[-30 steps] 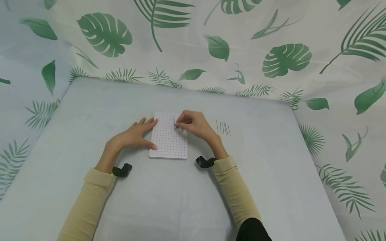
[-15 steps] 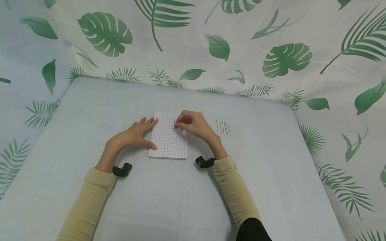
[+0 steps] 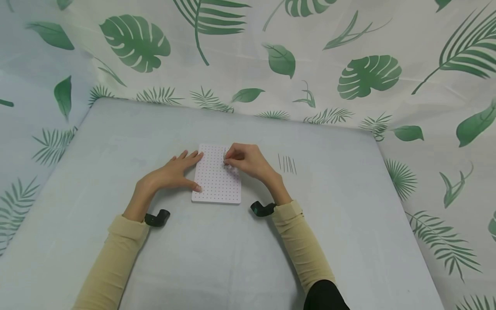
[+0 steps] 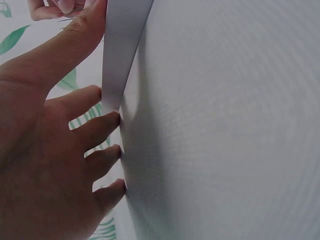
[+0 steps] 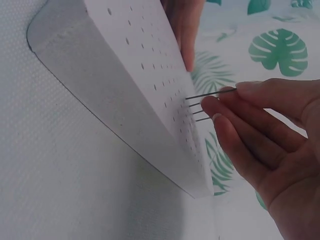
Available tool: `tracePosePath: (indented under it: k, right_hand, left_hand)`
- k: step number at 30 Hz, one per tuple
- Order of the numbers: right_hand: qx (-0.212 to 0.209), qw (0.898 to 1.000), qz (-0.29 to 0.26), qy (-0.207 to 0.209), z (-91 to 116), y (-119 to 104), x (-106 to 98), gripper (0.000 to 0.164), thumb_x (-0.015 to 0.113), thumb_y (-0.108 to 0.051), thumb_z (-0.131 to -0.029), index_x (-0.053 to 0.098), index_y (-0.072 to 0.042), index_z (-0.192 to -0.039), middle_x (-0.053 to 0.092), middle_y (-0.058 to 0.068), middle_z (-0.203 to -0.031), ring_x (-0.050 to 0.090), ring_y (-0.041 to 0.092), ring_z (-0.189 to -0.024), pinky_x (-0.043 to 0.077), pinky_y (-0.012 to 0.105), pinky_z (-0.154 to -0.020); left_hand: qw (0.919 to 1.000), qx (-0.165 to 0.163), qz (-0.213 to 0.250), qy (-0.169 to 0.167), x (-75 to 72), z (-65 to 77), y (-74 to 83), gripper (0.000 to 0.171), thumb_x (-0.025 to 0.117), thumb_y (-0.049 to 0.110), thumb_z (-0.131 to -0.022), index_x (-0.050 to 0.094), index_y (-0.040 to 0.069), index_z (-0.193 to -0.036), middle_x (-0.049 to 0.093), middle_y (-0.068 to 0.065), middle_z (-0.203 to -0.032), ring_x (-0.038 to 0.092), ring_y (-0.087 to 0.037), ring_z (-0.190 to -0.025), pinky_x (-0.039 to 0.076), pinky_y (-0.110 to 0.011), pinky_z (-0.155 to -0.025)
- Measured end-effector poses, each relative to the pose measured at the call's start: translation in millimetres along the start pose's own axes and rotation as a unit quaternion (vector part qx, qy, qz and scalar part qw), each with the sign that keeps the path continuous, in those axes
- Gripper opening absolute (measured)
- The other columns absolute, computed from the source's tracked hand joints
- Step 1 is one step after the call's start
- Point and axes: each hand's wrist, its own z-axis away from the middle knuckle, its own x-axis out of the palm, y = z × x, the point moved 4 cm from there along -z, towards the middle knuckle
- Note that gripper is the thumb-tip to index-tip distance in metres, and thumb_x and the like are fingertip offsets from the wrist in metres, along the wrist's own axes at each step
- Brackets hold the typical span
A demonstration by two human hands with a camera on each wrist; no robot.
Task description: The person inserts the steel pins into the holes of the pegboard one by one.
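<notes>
A white board with rows of small holes [image 3: 217, 185] lies on the table in the head view. My left hand [image 3: 172, 173], fingers straight and spread, rests along its left edge, the thumb near the front corner. With thumb and fingertips, my right hand [image 3: 249, 161] pinches a thin dark metal pin [image 5: 210, 94] over the upper right part of the board. In the right wrist view the pin's far end meets the perforated face. Several similar pins [image 5: 202, 119] stand out of the board beside it, partly hidden behind the fingers.
Several loose dark pins [image 3: 287, 164] lie in a row on the white table [image 3: 341, 215], right of the board. Behind the table hangs a leaf-patterned cloth [image 3: 248, 56]. A black wrist camera [image 3: 156, 218] is strapped to the left wrist, another [image 3: 262, 209] to the right.
My right hand has shifted very slightly down toward the board, still pinching the pin. The left hand and the board have stayed in place.
</notes>
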Motion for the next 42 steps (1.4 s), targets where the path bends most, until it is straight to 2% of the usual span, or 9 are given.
tracePosePath:
  k: [24, 35, 42]
  right_hand:
    - [0.021, 0.999, 0.03, -0.023, -0.9, 3.8, 3.5, 0.006, 0.076, -0.013, -0.093, 0.077, -0.008, -0.096, 0.078, 0.005, -0.094, 0.073, 0.015, -0.086, 0.061, 0.029, -0.083]
    - [0.023, 0.999, 0.031, -0.026, 2.4, 6.9, -5.9, 0.007, 0.076, -0.01, -0.093, 0.077, -0.007, -0.099, 0.078, 0.007, -0.097, 0.073, 0.018, -0.089, 0.061, 0.032, -0.086]
    - [0.036, 0.999, 0.035, -0.002, 8.3, 13.7, -24.0, 0.007, 0.076, -0.012, -0.092, 0.078, -0.009, -0.099, 0.078, 0.004, -0.096, 0.072, 0.016, -0.088, 0.06, 0.034, -0.087]
  left_hand:
    - [1.0, 0.004, -0.003, -0.003, -0.1, -1.2, -0.3, 0.107, 0.084, 0.037, -0.086, 0.018, 0.006, -0.165, 0.008, -0.023, -0.171, -0.004, -0.047, -0.158, -0.003, -0.063, -0.127]
    - [1.0, 0.004, -0.003, -0.001, 0.3, 0.2, 2.4, 0.108, 0.083, 0.039, -0.085, 0.018, 0.005, -0.164, 0.009, -0.024, -0.171, -0.003, -0.048, -0.157, -0.003, -0.063, -0.127]
    - [1.0, 0.0, -0.004, 0.0, 0.9, 0.5, 2.6, 0.107, 0.084, 0.035, -0.085, 0.018, 0.005, -0.164, 0.009, -0.023, -0.171, -0.003, -0.047, -0.158, -0.003, -0.063, -0.127]
